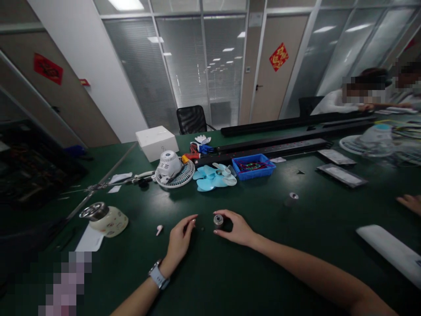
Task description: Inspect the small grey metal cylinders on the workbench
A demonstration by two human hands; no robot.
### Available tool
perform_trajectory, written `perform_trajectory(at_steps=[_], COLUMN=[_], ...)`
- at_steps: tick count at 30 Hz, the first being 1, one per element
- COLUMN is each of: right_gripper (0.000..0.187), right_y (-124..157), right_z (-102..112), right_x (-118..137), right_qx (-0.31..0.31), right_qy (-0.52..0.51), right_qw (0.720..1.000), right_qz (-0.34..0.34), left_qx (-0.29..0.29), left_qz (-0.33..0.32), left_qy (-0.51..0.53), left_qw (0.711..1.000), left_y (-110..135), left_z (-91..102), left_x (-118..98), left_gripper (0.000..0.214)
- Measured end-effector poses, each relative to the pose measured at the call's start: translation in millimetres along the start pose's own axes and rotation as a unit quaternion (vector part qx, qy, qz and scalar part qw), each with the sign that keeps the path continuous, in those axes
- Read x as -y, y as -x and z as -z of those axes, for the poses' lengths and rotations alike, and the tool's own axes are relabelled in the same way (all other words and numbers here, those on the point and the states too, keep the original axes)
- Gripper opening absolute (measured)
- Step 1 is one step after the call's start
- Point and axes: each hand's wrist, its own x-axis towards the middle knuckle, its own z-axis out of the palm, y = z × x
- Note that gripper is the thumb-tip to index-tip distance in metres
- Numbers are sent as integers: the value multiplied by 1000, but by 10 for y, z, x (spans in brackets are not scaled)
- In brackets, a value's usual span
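Note:
Thumb and index finger of my right hand (237,228) curl around a small upright metal cylinder (218,221) with a round opening in its top. To its left, my left hand (181,237) hovers low over the table, thumb and fingertips slightly apart and nothing visible between them. A tiny dark round piece (202,228) lies on the green tabletop between the two hands. Left of my left hand rests a white earbud (159,229). A second metal cylinder (292,199) stands farther back on the right.
Behind my hands are light-blue fan blades (207,179), a white fan housing (169,164) and a blue tray (255,172) of wires. A cream flask (112,221) stands left. A white package (388,250) and another person's hand (411,204) are at right.

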Motion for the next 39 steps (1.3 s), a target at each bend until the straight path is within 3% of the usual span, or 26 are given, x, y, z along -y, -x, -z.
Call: perform_trajectory(at_steps=[5, 10, 16, 20, 23, 24, 25, 27, 29, 31, 33, 36, 39], right_gripper=[37, 34, 46, 55, 58, 53, 45, 33, 38, 47, 47, 34, 26], right_y=[34, 436, 1121, 1274, 1152, 1063, 950, 666, 339, 27, -216, -367, -220], right_z=[176, 764, 1591, 1779, 1569, 1434, 1273, 891, 480, 100, -197, -396, -217], right_x=[31, -213, -786, -799, -453, -296, -138, 132, 275, 280, 202, 95, 74], right_qx=[-10, -72, -213, -271, -329, -322, -289, -154, -21, 55, 85, 84, 74], right_qy=[85, 185, 259, 334, 434, 441, 427, 348, 242, 176, 156, 162, 155], right_qw=[996, 976, 920, 876, 830, 834, 856, 924, 969, 982, 984, 983, 985], right_qz=[-20, -90, -202, -218, -124, -78, -35, 31, 38, 25, 6, -1, 22], left_qx=[-9, 8, 19, 16, 9, 5, 0, -9, -16, -20, -22, -20, -8], left_qz=[32, 31, 34, 46, 55, 57, 58, 59, 59, 59, 56, 49, 48], left_qy=[20, 17, 20, 25, 34, 37, 41, 47, 52, 55, 60, 66, 56], left_qw=[999, 999, 999, 999, 998, 998, 998, 997, 997, 997, 996, 996, 997], left_y=[31, 19, 8, 10, 7, 5, 4, 3, 7, 14, 22, 25, 20], left_z=[5, -1, -29, -34, -30, -30, -31, -31, -29, -25, -21, -22, -23], left_x=[36, 56, 79, 104, 106, 103, 99, 92, 88, 88, 85, 74, 66], left_gripper=[42, 41, 39, 39, 40, 40, 40, 40, 41, 41, 40, 40, 40])
